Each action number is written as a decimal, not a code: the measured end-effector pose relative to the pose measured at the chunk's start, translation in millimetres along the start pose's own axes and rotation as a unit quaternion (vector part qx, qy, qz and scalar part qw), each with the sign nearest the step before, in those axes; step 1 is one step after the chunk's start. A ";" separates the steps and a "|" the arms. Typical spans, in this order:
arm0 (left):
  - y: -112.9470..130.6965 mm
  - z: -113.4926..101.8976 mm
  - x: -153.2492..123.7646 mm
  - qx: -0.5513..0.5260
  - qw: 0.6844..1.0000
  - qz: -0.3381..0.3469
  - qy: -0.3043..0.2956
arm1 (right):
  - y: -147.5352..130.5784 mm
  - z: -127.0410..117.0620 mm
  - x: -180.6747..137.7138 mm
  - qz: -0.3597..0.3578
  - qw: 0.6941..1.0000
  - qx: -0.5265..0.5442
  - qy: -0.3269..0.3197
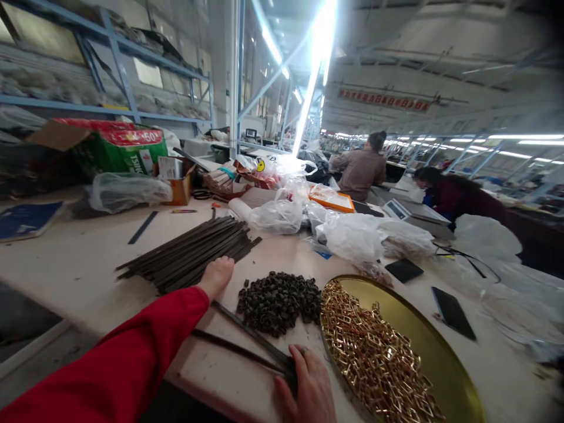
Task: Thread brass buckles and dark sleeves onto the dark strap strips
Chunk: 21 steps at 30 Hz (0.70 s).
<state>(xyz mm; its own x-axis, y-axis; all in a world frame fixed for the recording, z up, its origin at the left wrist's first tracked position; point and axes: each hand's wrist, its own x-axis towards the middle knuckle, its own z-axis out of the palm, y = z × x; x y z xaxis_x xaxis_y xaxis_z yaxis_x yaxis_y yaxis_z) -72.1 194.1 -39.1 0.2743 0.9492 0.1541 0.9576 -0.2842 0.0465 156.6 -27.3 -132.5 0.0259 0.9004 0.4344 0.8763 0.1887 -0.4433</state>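
My left hand (218,277), in a red sleeve, reaches to the near right edge of a pile of long dark strips (185,249). Its fingers look curled, and what they hold is hidden. Near the table's front edge, my right hand (311,382) closes around the ends of several dark strips (258,339) that stretch away to the left, passing near my left wrist. Just beyond them lies a heap of small dark loops (279,301). To the right of my right hand stands a round gold tray (434,329) partly filled with gold metal rectangular rings (379,358).
Clear plastic bags (352,235) line the back of the table (110,241). Two dark flat pads (453,312) lie at the right, and a blue book (29,220) at the left. A green and red box (123,150) stands back left. Two people work beyond the table.
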 end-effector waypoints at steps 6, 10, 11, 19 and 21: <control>-2.8 2.3 8.1 0.005 0.999 -0.035 -0.033 | -14.4 -14.6 2.1 0.090 0.993 0.061 -0.044; -5.4 -3.7 5.7 -0.023 0.998 -0.032 -0.055 | -20.9 -24.4 5.7 0.122 0.987 0.095 -0.050; -5.0 -6.0 4.1 -0.032 0.998 -0.027 -0.055 | -20.1 -26.6 5.5 0.127 0.985 0.109 -0.039; 24.8 -51.8 -40.9 -0.129 0.989 0.053 -0.051 | -2.2 -50.4 26.4 0.136 0.984 0.095 0.059; 42.0 -62.5 -66.5 -0.188 0.971 0.098 -0.112 | -2.1 -50.6 43.4 0.117 0.991 0.063 0.004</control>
<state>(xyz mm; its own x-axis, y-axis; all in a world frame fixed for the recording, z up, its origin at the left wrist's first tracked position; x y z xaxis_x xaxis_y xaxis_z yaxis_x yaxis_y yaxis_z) -55.5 110.6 14.3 0.5006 0.8655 -0.0203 0.7966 -0.4513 0.4023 180.2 -8.4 -73.1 0.2255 0.9226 0.3131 0.7786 0.0225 -0.6272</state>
